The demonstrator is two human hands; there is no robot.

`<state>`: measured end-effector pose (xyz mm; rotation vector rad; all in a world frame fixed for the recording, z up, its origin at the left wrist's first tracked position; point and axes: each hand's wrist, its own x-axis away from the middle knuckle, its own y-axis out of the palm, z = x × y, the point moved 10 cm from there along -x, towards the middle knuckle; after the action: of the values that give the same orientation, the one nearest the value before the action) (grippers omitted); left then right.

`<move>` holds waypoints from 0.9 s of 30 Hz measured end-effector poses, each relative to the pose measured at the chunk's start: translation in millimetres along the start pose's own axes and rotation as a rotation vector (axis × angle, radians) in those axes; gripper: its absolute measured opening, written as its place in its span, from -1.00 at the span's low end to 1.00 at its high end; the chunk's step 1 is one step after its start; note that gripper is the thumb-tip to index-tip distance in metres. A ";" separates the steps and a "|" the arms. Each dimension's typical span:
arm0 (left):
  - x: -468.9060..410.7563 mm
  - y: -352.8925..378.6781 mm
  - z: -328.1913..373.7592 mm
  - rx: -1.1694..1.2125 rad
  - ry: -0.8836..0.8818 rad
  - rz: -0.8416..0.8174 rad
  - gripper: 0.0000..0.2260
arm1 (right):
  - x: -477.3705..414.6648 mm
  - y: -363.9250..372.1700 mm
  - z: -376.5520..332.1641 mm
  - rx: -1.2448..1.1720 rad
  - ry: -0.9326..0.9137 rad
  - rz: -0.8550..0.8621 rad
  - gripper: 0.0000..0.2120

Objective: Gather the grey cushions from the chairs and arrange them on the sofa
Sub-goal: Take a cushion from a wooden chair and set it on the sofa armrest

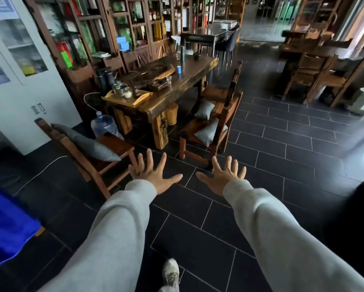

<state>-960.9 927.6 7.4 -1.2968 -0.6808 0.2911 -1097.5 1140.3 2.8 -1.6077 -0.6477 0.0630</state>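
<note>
A long grey cushion [90, 144] leans against the back of the near wooden chair [105, 165] on the left. Two smaller grey cushions rest on chairs at the table's right side: one [208, 131] on the closer chair [200, 142], another [204, 109] on the chair behind it. My left hand [153, 173] and my right hand [222, 175] are stretched out over the dark floor, fingers spread, holding nothing. Both hands are short of the chairs. No sofa shows clearly in view.
A heavy wooden tea table [170, 85] with cups, a tray and a kettle stands ahead. A water jug [104, 126] sits on the floor beside it. Tall shelves [118, 24] line the back. A blue cloth [6, 226] lies at the left edge. More wooden chairs [315, 81] stand at the right.
</note>
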 end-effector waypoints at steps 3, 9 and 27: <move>-76.6 -14.3 6.7 0.003 0.023 -0.018 -0.04 | -71.4 -15.3 -9.1 0.019 0.032 -0.001 -0.06; -215.3 -49.1 22.4 0.038 0.066 -0.087 -0.05 | -187.9 -62.2 -28.1 0.026 0.071 -0.024 -0.05; -532.3 -18.5 137.8 0.180 -0.028 -0.302 -0.06 | -558.5 -75.2 50.2 -0.068 0.097 -0.235 -0.01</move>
<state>-1459.8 732.7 -118.4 -1.0040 -0.8431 0.1206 -1612.7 940.7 -119.2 -1.5788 -0.7651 -0.2113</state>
